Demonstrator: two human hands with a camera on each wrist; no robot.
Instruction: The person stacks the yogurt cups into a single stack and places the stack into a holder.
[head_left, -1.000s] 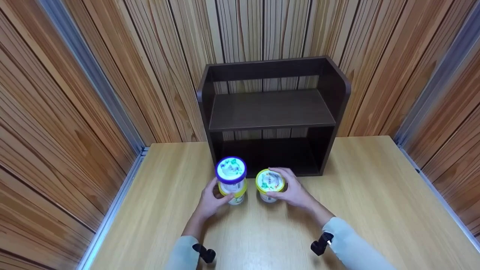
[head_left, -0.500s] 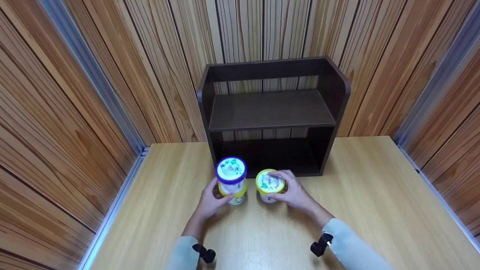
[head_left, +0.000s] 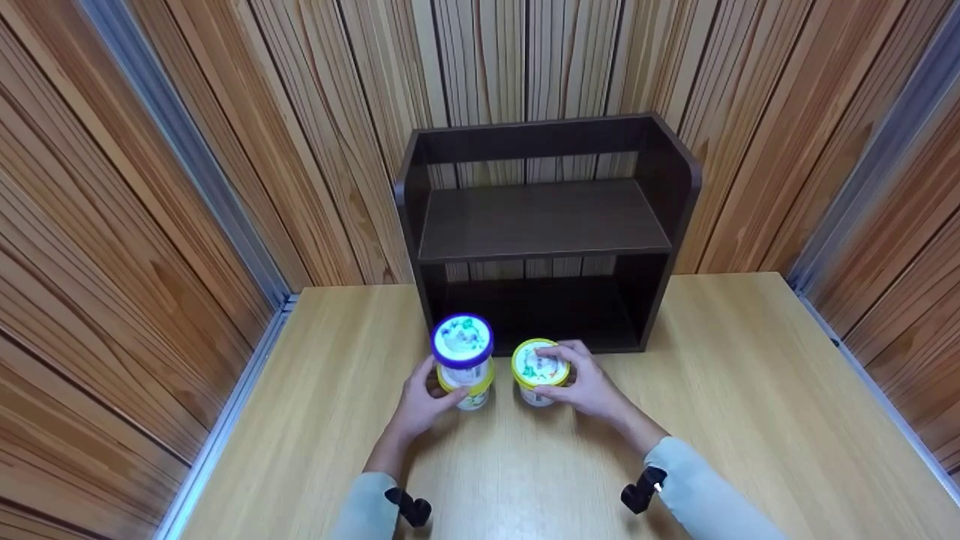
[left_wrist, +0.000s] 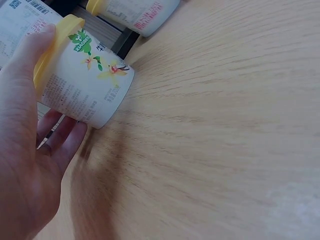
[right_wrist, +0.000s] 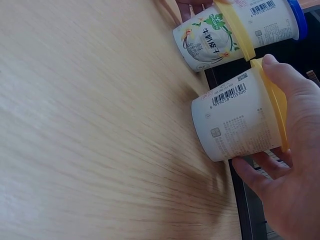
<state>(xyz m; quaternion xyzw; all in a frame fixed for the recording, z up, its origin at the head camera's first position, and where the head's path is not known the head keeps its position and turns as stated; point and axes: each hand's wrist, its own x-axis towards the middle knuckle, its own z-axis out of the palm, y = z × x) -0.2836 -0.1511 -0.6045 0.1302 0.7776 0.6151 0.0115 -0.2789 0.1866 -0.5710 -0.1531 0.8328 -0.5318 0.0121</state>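
Right hand (head_left: 589,386) had inched a finger across the single tub (head_left: 529,373), gripped mid-front of the shelf (head_left: 544,221); left hand (head_left: 420,401) clasped the stack (head_left: 463,367) at the shelf's front left; keeping it upright looked wise.

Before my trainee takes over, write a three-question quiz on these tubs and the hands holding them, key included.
1. True or false: the single tub, standing apart from the stack, has a yellow lid.
2. Multiple choice: what is directly under the blue-lidded tub?
A. the table
B. another yellow-lidded tub
C. a folded cloth
3. Short answer: which hand has its grip on the single tub?

Key:
1. True.
2. B.
3. The right hand.
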